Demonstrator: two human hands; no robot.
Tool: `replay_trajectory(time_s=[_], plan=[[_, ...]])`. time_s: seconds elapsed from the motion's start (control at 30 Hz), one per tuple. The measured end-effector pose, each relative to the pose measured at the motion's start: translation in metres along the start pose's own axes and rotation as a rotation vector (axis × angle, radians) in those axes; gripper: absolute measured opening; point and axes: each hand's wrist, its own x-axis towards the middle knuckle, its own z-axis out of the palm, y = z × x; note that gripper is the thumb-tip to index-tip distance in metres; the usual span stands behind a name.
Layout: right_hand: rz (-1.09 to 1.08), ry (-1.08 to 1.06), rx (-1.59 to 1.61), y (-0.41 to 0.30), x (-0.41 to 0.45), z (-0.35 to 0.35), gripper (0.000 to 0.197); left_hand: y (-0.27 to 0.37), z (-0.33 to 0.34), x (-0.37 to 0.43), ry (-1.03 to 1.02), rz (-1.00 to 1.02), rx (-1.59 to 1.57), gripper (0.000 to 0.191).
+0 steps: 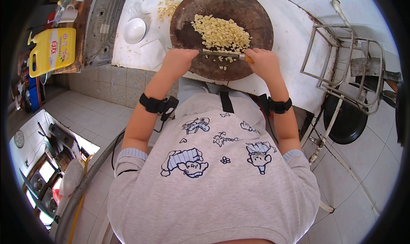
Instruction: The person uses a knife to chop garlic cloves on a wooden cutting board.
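Note:
A round wooden chopping block (221, 72) lies on the white counter in front of me, with a heap of pale yellow chopped pieces, perhaps garlic, (221, 32) on it. Across the near side of the heap lies a knife (221, 53), its blade level from left to right. My right hand (263, 60) is closed around its wooden handle. At the other end, my left hand (180, 61) grips the tip of the blade between thumb and fingers. Several small pieces cling along the blade and lie scattered just below it on the block.
Left of the block are a white bowl (135, 30), a white square sheet (153, 53) and loose yellowish bits (167, 9). A yellow pump jug (55, 52) stands at far left. On the right, a metal rack (347, 64) holds a cleaver (365, 67) beside the counter edge.

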Motion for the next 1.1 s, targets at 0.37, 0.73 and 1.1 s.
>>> replay_trajectory(time_s=[0.37, 0.73, 1.1], plan=[[-0.036, 0.014, -0.024, 0.001, 0.001, 0.003, 0.018, 0.000, 0.008, -0.003, 0.016, 0.017, -0.002, 0.025], [-0.009, 0.014, -0.049, 0.013, 0.009, 0.021, 0.016, -0.007, 0.017, 0.009, 0.086, 0.058, 0.032, 0.020], [-0.025, 0.039, -0.034, 0.006, 0.003, 0.020, 0.018, -0.002, 0.019, -0.001, 0.073, 0.033, 0.003, 0.021]])
